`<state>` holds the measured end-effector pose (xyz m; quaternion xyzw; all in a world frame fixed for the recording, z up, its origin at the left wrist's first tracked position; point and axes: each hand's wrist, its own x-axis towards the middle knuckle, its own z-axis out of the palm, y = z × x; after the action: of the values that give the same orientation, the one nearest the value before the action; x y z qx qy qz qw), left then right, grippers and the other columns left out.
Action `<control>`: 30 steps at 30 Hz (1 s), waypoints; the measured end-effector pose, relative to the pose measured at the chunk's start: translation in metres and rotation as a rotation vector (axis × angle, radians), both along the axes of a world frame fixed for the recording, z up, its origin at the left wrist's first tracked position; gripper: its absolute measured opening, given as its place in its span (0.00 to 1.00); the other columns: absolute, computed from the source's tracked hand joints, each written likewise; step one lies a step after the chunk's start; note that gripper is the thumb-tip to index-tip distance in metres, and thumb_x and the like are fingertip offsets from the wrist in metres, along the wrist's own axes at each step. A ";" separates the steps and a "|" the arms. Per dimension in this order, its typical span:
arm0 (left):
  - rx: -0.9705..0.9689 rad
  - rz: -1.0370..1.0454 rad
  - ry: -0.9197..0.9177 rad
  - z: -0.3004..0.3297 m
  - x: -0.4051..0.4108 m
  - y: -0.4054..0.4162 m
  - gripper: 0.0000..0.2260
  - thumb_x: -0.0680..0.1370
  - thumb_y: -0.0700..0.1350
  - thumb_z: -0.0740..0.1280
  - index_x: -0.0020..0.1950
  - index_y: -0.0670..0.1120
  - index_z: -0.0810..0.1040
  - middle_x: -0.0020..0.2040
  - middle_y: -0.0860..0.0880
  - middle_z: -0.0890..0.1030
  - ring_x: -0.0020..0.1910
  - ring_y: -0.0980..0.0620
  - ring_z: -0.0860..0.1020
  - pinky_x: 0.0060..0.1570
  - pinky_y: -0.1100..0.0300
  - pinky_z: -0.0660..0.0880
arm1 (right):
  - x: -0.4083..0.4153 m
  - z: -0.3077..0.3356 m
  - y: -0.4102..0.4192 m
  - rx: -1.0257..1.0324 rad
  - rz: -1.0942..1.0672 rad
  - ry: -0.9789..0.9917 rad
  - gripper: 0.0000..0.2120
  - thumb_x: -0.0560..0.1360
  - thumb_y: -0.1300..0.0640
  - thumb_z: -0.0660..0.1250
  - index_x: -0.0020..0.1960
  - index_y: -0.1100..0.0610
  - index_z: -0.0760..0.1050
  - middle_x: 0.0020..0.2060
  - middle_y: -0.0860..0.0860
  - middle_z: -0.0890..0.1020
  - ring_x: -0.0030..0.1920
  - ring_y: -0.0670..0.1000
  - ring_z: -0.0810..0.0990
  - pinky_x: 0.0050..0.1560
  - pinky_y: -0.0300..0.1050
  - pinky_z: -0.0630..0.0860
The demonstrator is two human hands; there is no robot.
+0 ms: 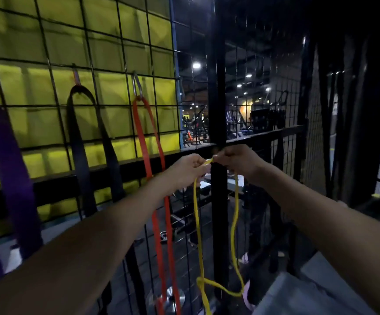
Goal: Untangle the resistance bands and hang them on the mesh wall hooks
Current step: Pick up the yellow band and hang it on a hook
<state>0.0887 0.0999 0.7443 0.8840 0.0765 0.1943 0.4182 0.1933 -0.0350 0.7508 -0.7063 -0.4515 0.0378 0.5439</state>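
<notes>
A thin yellow resistance band (197,223) hangs from both my hands in front of the black mesh wall (107,71). My left hand (188,170) and my right hand (235,161) pinch its top end together at chest height. Two strands drop down and cross in a knot-like tangle low in the view. An orange band (149,169) hangs from a metal carabiner hook (137,85). Left of it a black band (80,142) hangs from another hook (76,76). At the far left hangs a purple band (9,169).
A thick black upright post (217,87) stands right behind my hands, and a horizontal black rail (264,134) crosses the mesh. Yellow panels lie behind the left mesh. Gym machines show dimly through the right mesh. A pale surface (298,296) sits at lower right.
</notes>
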 end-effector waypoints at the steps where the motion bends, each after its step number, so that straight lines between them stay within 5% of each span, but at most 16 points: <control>1: -0.001 -0.001 -0.019 0.008 0.005 0.001 0.06 0.79 0.47 0.63 0.43 0.47 0.72 0.35 0.48 0.73 0.33 0.51 0.74 0.40 0.51 0.76 | 0.004 0.008 0.003 0.018 -0.001 -0.016 0.08 0.76 0.59 0.65 0.40 0.61 0.77 0.30 0.53 0.73 0.31 0.48 0.68 0.30 0.38 0.66; 4: -0.032 -0.003 -0.093 0.032 0.022 0.006 0.07 0.79 0.45 0.64 0.40 0.48 0.71 0.36 0.48 0.73 0.39 0.45 0.75 0.43 0.49 0.74 | 0.016 0.034 0.014 0.107 0.047 -0.032 0.07 0.76 0.62 0.63 0.43 0.64 0.77 0.32 0.52 0.75 0.32 0.47 0.70 0.34 0.41 0.67; 8: -0.167 0.012 -0.175 0.065 0.036 0.013 0.05 0.79 0.41 0.62 0.43 0.46 0.71 0.41 0.47 0.73 0.41 0.50 0.75 0.50 0.49 0.77 | 0.033 0.068 0.028 0.147 0.117 -0.122 0.04 0.75 0.65 0.64 0.47 0.60 0.77 0.36 0.48 0.79 0.35 0.42 0.76 0.34 0.32 0.72; 13: -0.534 0.173 -0.394 0.097 0.046 0.030 0.05 0.80 0.39 0.59 0.44 0.42 0.71 0.36 0.48 0.69 0.32 0.53 0.69 0.36 0.57 0.75 | 0.067 0.075 0.045 0.004 0.272 -0.078 0.03 0.74 0.71 0.62 0.46 0.66 0.74 0.30 0.51 0.71 0.25 0.40 0.71 0.28 0.35 0.68; 17: -0.562 0.293 -0.437 0.109 0.048 0.041 0.11 0.80 0.39 0.58 0.38 0.45 0.70 0.33 0.48 0.65 0.29 0.54 0.66 0.31 0.61 0.70 | 0.080 0.077 0.058 0.078 0.326 0.079 0.09 0.74 0.72 0.62 0.38 0.62 0.72 0.31 0.53 0.72 0.29 0.44 0.74 0.30 0.35 0.71; 20: -0.461 0.286 -0.341 0.113 0.045 0.044 0.09 0.79 0.38 0.59 0.39 0.44 0.71 0.33 0.48 0.68 0.31 0.54 0.67 0.33 0.61 0.69 | 0.080 0.094 0.067 0.142 0.338 0.002 0.11 0.75 0.68 0.62 0.35 0.58 0.72 0.33 0.52 0.74 0.35 0.49 0.73 0.40 0.43 0.72; 25: -0.256 0.194 -0.301 0.123 0.040 0.040 0.04 0.79 0.42 0.63 0.47 0.43 0.75 0.35 0.49 0.72 0.29 0.55 0.72 0.33 0.62 0.68 | 0.072 0.125 0.086 0.271 0.290 -0.155 0.02 0.73 0.67 0.67 0.44 0.64 0.78 0.32 0.53 0.77 0.28 0.43 0.75 0.30 0.33 0.71; 30: 0.219 0.428 -0.374 0.139 0.040 0.056 0.06 0.78 0.45 0.64 0.47 0.44 0.78 0.36 0.49 0.78 0.40 0.48 0.78 0.39 0.57 0.72 | 0.075 0.137 0.103 0.232 0.290 -0.152 0.11 0.77 0.59 0.64 0.45 0.69 0.76 0.35 0.60 0.77 0.35 0.51 0.74 0.36 0.40 0.74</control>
<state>0.1290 0.1563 0.8833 0.8366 0.1615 0.4443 0.2768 0.2679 0.0681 0.8874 -0.5674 -0.5894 0.0102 0.5749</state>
